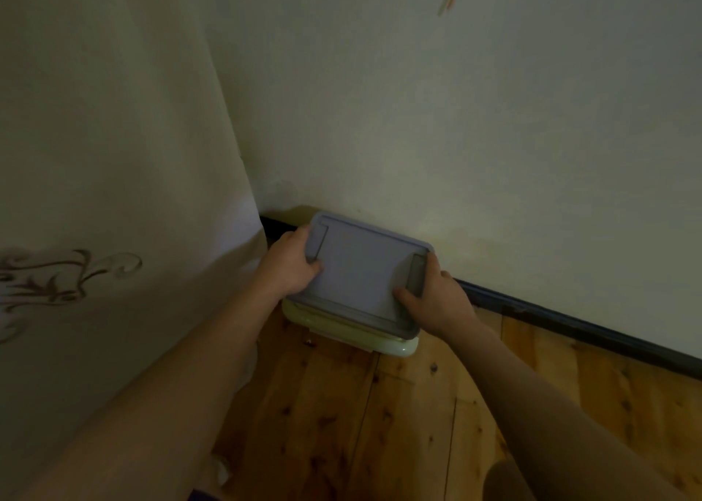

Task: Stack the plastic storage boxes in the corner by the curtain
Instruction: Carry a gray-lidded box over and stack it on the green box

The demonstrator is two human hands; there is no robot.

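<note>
A plastic box with a grey-lilac lid (361, 272) is held over a pale green box (364, 339) that stands on the wooden floor in the corner. Only the green box's front rim shows beneath it. My left hand (292, 265) grips the grey box's left end, thumb on the lid. At the box's right end my right hand (433, 299) grips it the same way, thumb on the lid beside the clasp. Whether the grey box rests on the green one or hovers just above it is unclear.
A cream curtain (114, 196) with a brown swirl pattern hangs at the left, touching the floor beside the boxes. The pale wall (456, 120) with a dark skirting board (569, 322) runs behind. Bare wooden floorboards (380, 424) stretch in front.
</note>
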